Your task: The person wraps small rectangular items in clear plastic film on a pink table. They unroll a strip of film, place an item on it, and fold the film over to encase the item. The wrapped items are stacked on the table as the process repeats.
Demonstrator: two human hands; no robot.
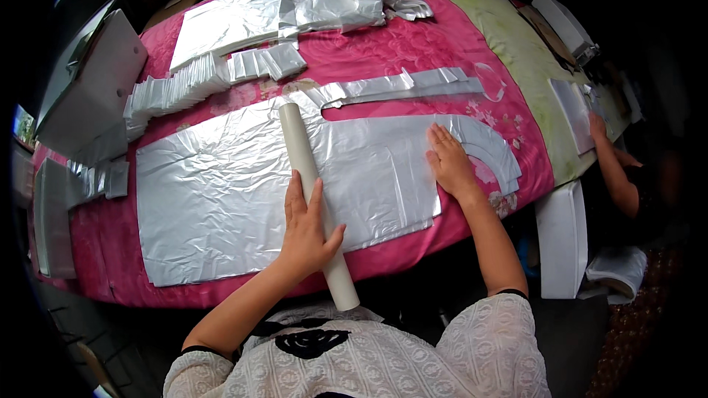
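Note:
A flat stack of thin, shiny silvery plastic sheets, cut in an apron-like shape with curved openings and narrow straps, lies in front of me. Across it slants a pale, smooth tube, its near end reaching past the stack's front edge. My left hand rests over the tube with fingers and thumb spread rather than wrapped round it. Flat on the sheets at the right, beside the curved cut-out, lies my right hand, its fingers stretched out and holding nothing.
A pink flowered cloth covers the table. Behind are another sheet stack and a row of folded plastic packets. A white box stands left. At far right, another person's hand touches white sheets on a green cloth.

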